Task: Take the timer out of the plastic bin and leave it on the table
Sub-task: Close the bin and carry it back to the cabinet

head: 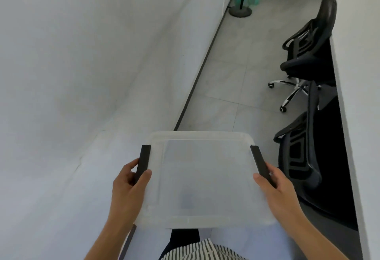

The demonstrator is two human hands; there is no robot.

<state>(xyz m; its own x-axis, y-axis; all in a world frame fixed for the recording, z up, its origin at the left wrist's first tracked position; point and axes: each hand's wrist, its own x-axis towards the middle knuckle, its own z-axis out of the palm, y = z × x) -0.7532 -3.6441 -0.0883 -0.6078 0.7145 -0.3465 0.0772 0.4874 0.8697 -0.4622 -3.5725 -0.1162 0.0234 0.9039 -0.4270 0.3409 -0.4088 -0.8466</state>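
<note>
A clear plastic bin [205, 142] with a translucent lid sits in front of me, lid on. My left hand [129, 185] grips the black latch [144, 159] on the bin's left side. My right hand [275, 189] grips the black latch [259, 161] on its right side. A faint bluish shape shows through the lid near the front, too blurred to identify. The timer is not clearly visible.
A white cloth-covered table [61, 157] stretches to the left and under the bin. Two black office chairs [304, 54] [298, 157] stand to the right along a white desk [359, 74]. Grey floor tiles lie ahead, with a fan base [240, 11] far back.
</note>
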